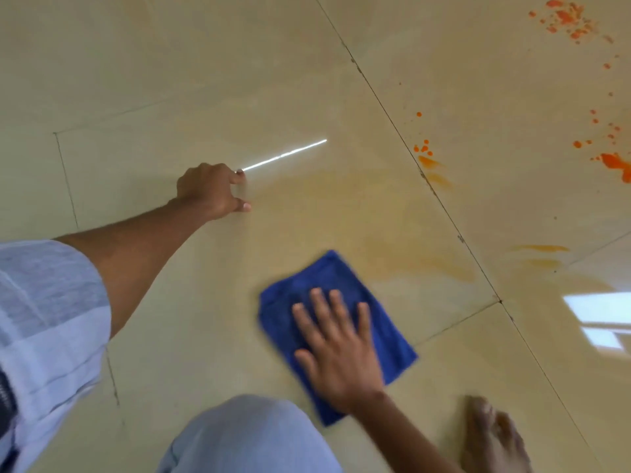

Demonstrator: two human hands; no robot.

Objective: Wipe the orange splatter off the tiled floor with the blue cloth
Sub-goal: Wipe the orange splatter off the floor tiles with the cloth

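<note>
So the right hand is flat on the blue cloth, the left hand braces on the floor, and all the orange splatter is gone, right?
Not quite. In the head view the right hand lies flat on the blue cloth and the left hand braces on the floor, but orange splatter remains upper right.

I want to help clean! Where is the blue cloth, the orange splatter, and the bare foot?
blue cloth (386, 343): head view, bare right edge.
orange splatter (614, 162): head view, big blob at right.
bare foot (495, 438): head view, top of foot.

Indoor room (likely a home): glossy beige tiled floor (239, 80).
</note>
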